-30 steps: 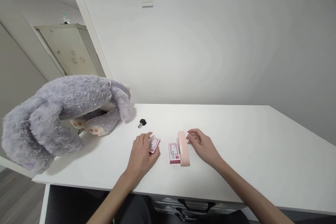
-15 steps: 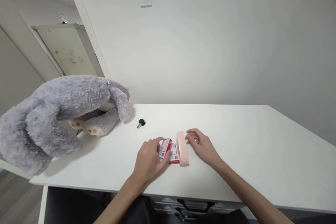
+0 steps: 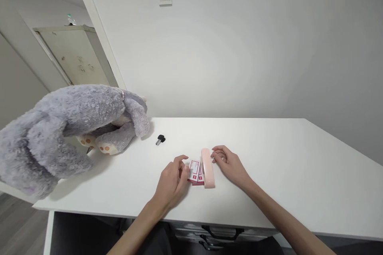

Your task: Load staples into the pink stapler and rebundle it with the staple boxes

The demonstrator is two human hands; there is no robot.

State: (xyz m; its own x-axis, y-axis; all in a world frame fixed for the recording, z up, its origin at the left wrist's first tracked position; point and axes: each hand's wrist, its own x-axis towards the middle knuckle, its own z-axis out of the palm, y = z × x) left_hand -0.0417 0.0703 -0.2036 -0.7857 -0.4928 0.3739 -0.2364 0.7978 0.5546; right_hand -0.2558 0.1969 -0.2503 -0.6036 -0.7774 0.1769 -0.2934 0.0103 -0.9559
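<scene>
A pink stapler (image 3: 208, 168) lies lengthwise on the white table. Against its left side are small red-and-white staple boxes (image 3: 194, 169), one resting on another and slightly askew. My left hand (image 3: 172, 179) is just left of the boxes, fingers apart and curved, with its thumb tip at the edge of the upper box; nothing is gripped. To the right of the stapler, my right hand (image 3: 230, 167) rests on the table with its fingers loosely curled. Its fingertips are close to the stapler's far end, and I see nothing held there.
A large grey plush toy (image 3: 86, 111) is slumped over the left part of the white table (image 3: 284, 159). Small keys with black heads (image 3: 160, 139) lie beyond my left hand. Drawers with black handles (image 3: 223, 233) are below the front edge. A wall stands behind.
My left hand has let go of the upper staple box, which now lies on the lower one beside the stapler. My right hand has stayed in place.
</scene>
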